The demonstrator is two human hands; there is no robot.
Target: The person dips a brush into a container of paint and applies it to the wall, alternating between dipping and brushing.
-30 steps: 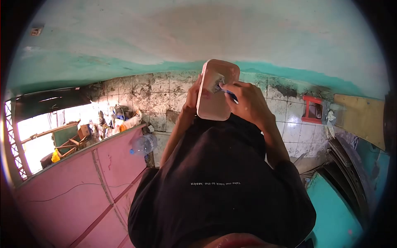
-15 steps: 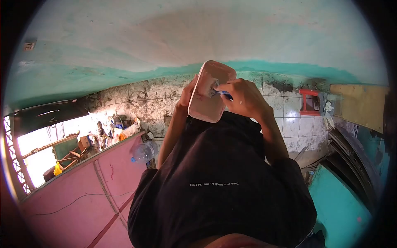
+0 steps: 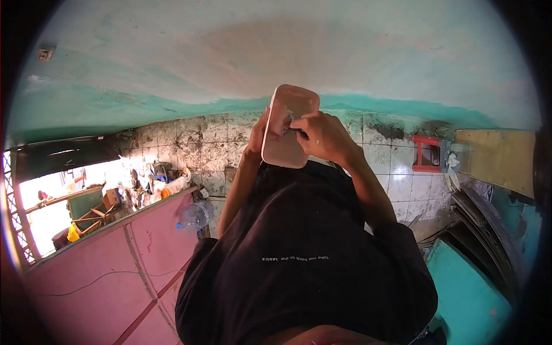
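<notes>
My left hand point(image 3: 260, 132) grips the left edge of a shallow pinkish tray point(image 3: 292, 154) with a pale rim, held tilted in front of my body. Over the tray's inside, my right hand point(image 3: 328, 137) is closed around a small dark-handled tool point(image 3: 301, 133), mostly hidden by the fingers. Its tip end is near a whitish-grey smear point(image 3: 288, 118) on the tray's surface. What the tip looks like is too small to tell.
A pale green wall point(image 3: 276, 52) rises ahead above stained tiles point(image 3: 213, 141). Left are a pink panel point(image 3: 92, 276) and a clear bottle point(image 3: 196, 215). Right are a red frame point(image 3: 425, 154), a yellowish board point(image 3: 500, 161) and a turquoise panel point(image 3: 468, 290).
The tray and both hands have shifted slightly left in view. My right hand has moved a little over the tray, and the tool's blue part shows less.
</notes>
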